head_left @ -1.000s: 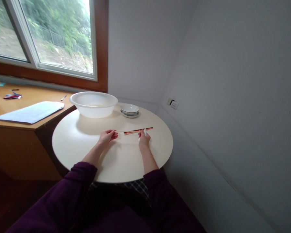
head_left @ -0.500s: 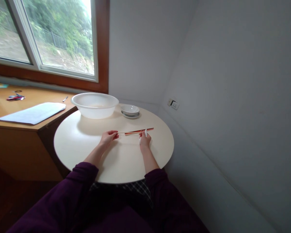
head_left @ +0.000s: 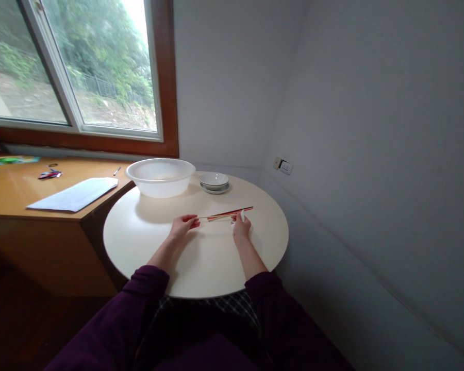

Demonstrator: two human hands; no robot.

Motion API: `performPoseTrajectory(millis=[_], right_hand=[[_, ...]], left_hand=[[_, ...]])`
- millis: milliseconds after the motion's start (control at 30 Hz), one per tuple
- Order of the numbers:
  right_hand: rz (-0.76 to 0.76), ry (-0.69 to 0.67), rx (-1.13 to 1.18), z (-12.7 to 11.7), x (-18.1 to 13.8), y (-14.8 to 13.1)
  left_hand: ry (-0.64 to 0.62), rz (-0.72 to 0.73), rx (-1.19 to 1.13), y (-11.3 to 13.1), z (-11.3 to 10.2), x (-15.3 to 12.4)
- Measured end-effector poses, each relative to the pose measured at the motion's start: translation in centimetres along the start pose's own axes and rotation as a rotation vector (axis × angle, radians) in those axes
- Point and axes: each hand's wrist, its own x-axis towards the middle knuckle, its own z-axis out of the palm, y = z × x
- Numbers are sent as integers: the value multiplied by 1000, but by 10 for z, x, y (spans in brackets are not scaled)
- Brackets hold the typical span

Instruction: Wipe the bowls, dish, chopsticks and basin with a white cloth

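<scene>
Over the middle of the round table (head_left: 139, 252), a thin pale chopstick (head_left: 205, 217) spans the gap between my hands. My left hand (head_left: 183, 225) pinches its left end. My right hand (head_left: 241, 228) is closed around a white tissue (head_left: 243, 215), gripping the chopstick near its other end; the fingers partly hide that end. Just beyond lie several reddish chopsticks (head_left: 224, 213) on the tabletop, pointing roughly left to right, partly behind my right hand.
A translucent white basin (head_left: 160, 188) stands at the table's back left. Beside it are stacked shallow white dishes (head_left: 214, 180). A wooden desk (head_left: 7, 190) on the left bears white paper (head_left: 73, 195) and a pen (head_left: 116, 170). Walls with a socket (head_left: 285, 167) close off the right.
The whole scene sits a little lower and farther right as the camera has turned. My hands keep about the same spacing, and the same chopstick stays between them.
</scene>
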Motion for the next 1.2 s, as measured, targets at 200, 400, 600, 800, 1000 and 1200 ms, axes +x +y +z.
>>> performPoseTrajectory(millis=[200,400,600,800,1000,1200], right_hand=[[0,19,8,-1,3,0],[-7,20,-3,-1,4,3],[-2,12,-11,0,7,5],[-1,5,-18,0,10,8],[-3,0,-25,0,10,9],[-11,-3,-37,-1,8,8]], left_hand=[[-70,-6,94,-4,-2,2],[-91,79,216,-10,-6,6],[-60,168,373,-13,-10,10],[-50,196,444,-14,-9,8],[-41,210,464,-13,-7,8],[-11,232,482,-8,-5,5]])
